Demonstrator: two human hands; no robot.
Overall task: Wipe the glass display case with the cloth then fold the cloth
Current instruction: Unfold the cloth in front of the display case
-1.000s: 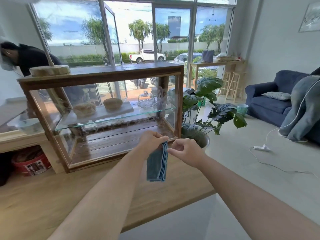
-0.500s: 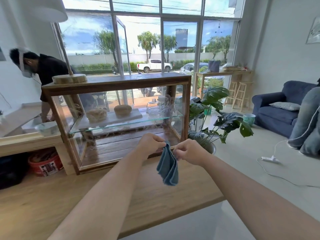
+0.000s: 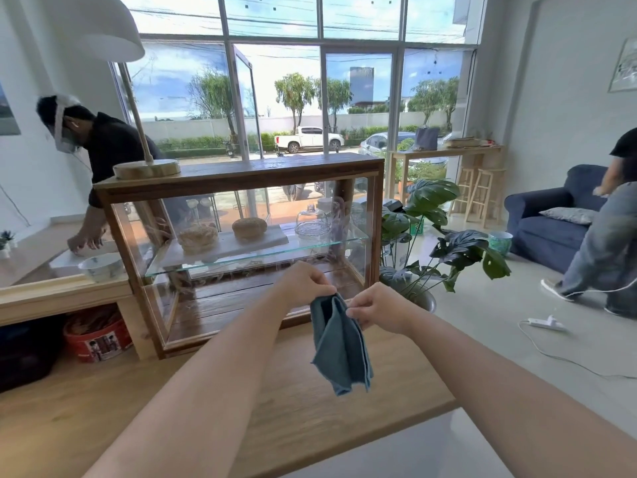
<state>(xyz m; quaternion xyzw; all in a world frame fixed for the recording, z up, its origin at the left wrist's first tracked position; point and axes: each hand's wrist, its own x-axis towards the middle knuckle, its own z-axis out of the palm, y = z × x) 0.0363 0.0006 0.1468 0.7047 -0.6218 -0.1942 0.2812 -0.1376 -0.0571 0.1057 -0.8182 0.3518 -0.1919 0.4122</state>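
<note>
A blue cloth (image 3: 341, 346) hangs in the air over the wooden counter (image 3: 103, 401), loosely doubled with its lower end dangling. My left hand (image 3: 303, 282) pinches its upper left edge and my right hand (image 3: 377, 310) pinches the upper right edge, a small gap between them. Just beyond my hands stands the wood-framed glass display case (image 3: 241, 250), with bread and a glass dome on its glass shelf.
A lamp base (image 3: 146, 168) sits on top of the case. A person (image 3: 100, 160) bends over a table behind it at left. A leafy potted plant (image 3: 431, 243) stands right of the case. Another person (image 3: 606, 243) walks by the blue sofa (image 3: 548, 225). A power strip (image 3: 546, 322) lies on the floor.
The folded cloth has opened out and hangs longer between my hands, which have drawn slightly apart. The view has tilted up and a person has walked in at right.
</note>
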